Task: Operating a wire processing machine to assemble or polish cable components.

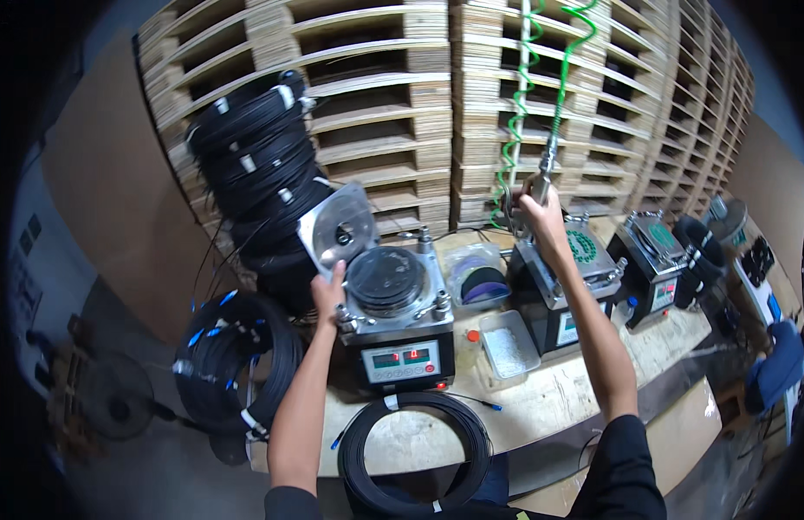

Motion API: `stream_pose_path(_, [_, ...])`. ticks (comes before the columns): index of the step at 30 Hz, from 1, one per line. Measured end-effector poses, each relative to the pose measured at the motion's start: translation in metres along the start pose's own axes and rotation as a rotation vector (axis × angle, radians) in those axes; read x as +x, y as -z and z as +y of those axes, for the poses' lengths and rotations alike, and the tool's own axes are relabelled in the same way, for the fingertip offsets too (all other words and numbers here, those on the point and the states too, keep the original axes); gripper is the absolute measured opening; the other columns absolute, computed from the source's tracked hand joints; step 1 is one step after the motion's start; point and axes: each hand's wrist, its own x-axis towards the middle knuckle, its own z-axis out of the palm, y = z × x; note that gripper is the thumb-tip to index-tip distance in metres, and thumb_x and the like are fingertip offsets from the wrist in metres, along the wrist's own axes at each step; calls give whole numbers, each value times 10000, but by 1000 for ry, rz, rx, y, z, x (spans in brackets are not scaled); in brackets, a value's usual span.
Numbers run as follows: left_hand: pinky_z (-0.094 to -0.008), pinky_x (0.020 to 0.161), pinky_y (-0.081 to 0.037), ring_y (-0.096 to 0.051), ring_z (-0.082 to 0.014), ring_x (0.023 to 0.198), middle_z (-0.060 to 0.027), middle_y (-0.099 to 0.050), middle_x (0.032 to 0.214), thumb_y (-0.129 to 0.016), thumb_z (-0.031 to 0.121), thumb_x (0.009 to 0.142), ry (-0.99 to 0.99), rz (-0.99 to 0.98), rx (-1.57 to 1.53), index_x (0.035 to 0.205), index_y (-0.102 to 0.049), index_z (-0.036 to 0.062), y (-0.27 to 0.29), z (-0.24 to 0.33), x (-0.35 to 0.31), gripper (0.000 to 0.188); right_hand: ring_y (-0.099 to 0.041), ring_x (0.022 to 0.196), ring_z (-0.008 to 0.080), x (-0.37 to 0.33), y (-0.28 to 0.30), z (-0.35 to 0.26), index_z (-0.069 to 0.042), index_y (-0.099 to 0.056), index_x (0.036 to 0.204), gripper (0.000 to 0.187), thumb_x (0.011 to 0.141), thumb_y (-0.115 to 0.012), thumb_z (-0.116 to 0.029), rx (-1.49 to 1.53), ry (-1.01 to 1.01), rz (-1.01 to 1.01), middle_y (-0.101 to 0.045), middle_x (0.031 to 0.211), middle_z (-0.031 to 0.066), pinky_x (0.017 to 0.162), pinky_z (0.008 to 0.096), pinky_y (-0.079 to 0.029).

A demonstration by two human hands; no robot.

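Observation:
My left hand [328,295] is closed on the lower edge of a square metal plate with a round, shiny recess [340,227], which is tilted up beside a polishing machine [408,360]. That machine carries a round dark disc [385,279] on top and a lit red display in front. Raised over the back of the bench, my right hand [541,208] grips a metal air gun [547,169]. A green coiled hose [568,65] runs up from the gun. A coil of black cable [359,459] with blue-tipped ends lies at the bench's front edge, below the machine.
Two similar machines [568,325] [658,290] stand to the right. Between machines are a clear tray [509,344] and a bag of coloured discs [482,282]. Black cable coils [259,165] are stacked at left, with more coils [203,381] nearer. Wooden pallets [428,95] rise behind.

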Motion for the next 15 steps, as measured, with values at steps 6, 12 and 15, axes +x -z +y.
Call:
stream_pose_path(6, [-424, 716, -520, -736, -322, 807, -227, -736, 845, -735, 437, 876, 54, 10, -9, 966, -733, -46, 12, 8, -8, 492, -703, 900, 238, -85, -99, -69, 19, -557, 1045, 252, 805, -483, 21, 493, -244, -212, -686, 985, 173, 820, 355, -582])
stream_pose_path(12, [-319, 741, -459, -578, -125, 815, -43, -689, 951, -609, 183, 988, 443, -124, -581, 1120, -681, -19, 12, 30, -17, 252, -642, 740, 141, -126, -159, -50, 6, -605, 947, 110, 895, -510, -13, 438, -260, -86, -673, 851, 99, 668, 279, -524])
stream_pose_path(15, [-327, 702, -444, -539, -118, 769, -60, -667, 848, -548, 188, 1016, 289, 8, -551, 1011, -667, -30, 4, 26, -21, 249, -599, 703, 110, -143, -184, -45, -6, -616, 942, 93, 910, -531, -26, 324, -175, -32, -647, 806, 60, 612, 238, -467])
